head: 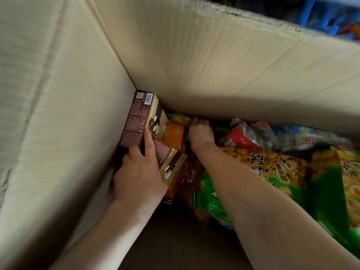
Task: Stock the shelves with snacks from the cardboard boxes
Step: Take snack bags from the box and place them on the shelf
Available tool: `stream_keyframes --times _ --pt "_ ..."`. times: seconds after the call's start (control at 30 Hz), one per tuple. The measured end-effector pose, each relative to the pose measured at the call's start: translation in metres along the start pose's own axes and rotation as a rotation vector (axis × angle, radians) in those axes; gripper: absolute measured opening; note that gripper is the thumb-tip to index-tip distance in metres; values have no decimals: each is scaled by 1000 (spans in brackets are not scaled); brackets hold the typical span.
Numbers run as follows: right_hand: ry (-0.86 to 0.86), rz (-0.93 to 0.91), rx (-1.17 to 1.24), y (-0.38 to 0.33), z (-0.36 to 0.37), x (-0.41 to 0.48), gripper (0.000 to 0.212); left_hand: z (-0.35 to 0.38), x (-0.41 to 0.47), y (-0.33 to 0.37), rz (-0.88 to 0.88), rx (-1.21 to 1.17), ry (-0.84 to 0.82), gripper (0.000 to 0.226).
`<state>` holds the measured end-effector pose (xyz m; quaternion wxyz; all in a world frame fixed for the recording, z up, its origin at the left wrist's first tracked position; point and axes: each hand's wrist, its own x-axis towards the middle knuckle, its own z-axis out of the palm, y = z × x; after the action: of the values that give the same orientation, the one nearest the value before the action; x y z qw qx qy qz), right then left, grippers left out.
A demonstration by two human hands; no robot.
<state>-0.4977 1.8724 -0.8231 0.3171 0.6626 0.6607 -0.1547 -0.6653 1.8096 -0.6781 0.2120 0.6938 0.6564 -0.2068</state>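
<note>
Two hands in the cardboard box (58,94): our left hand (139,172) grips a brown carton (136,121) that may jam against the wall; for our right hand (200,133) we cannot tell

Little of the room shows: only a narrow strip (292,10) at 1 o'clock, beyond the ragged rim of the cardboard box (233,55). It is dim and blurred, with bright blue patches (311,14) and a red-orange smear (350,30), too unclear to identify.
</note>
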Motion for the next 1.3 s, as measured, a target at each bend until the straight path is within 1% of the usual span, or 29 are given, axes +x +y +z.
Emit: stream_keyframes --times 0.1,0.17,0.27,0.37,0.47,0.53,0.63,0.73,0.8,0.9,1.03,1.1,1.17,1.23,1.3 --pt "18 16 41 3 -8 4 34 -1 -1 0 -1 8 -1 107" --pt "33 -1 -15 5 -9 5 31 -3 0 -2 11 6 -8 106" --pt "43 -19 -105 12 -9 0 33 -6 0 -4 26 -25 -40 104" --pt "77 -44 6 31 -18 -9 40 -10 0 -6 15 -72 -81 99" --pt "103 -79 105 57 -37 -31 41 -16 3 -7 -10 -133 -151 94" --pt "110 -91 181 70 -54 -51 47 -20 3 -8 -40 -160 -180 93" --pt "102 -130 243 87 -81 -88 60 -32 -1 -9 -97 -201 -189 89" --pt "139 -130 349 103 -104 -124 60 -49 -10 -6 -142 -233 -149 87" --pt "183 -69 437 117 -114 -148 57 -62 -17 -3 -159 -266 -106 86" --pt "210 82 594 144 -126 -183 49 -79 -25 0 -164 -328 -33 82" --pt "260 245 730 180 -137 -230 39 -99 -34 16 -116 -444 52 77" --pt "309 352 836 197 -141 -256 43 -108 -40 33 -74 -459 35 79" --pt "334 435 908 214 -142 -280 46 -113 -45 57 -49 -466 -12 87" --pt "342 519 950 230 -140 -301 36 -118 -52 86 7 -465 -30 92" --pt "368 620 984 245 -136 -316 27 -124 -59 120 63 -444 -35 86"
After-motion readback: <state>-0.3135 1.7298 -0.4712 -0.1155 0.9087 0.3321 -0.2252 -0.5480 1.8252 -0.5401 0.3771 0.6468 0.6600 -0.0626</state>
